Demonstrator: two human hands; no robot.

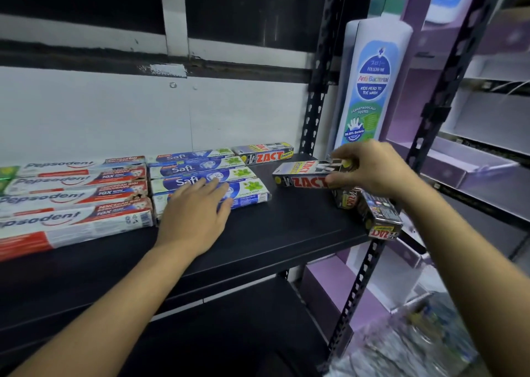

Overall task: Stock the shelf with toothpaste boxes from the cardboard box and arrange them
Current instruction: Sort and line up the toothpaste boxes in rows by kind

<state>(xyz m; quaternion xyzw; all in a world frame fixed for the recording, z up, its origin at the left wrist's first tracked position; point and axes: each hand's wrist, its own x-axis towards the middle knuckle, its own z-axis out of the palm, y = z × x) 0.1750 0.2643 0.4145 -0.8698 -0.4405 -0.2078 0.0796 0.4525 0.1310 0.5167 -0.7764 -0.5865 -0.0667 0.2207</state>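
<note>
A black shelf (286,227) carries toothpaste boxes laid flat in rows running from far to near. On the left lie the red and white Pepsodent boxes (74,196). Just right of them, and touching them, are four blue and white Safi boxes (198,170). At the far edge, beside the farthest Safi box, sits a single far Zact box (266,154). The left hand (195,216) lies palm down with its fingers straight and close together, resting on the two nearest Safi boxes, its wrist over the bare shelf. The right hand (372,170) is further right and grips the right end of a held Zact box (301,177), thumb on the front face and fingers curled over the top. This box points left and tilts slightly, and I cannot tell whether it touches the shelf. Beneath that wrist, a loose heap of Zact boxes (378,216) lies askew at the near right corner of the shelf, one of them sticking out past the edge. Behind the right hand stands a tall cardboard display shaped like a wash bottle (372,84), next to a black perforated upright (315,89). Purple display trays (473,161) fill the far right. A blurred mass at the lower right is too smeared to make out.
</note>
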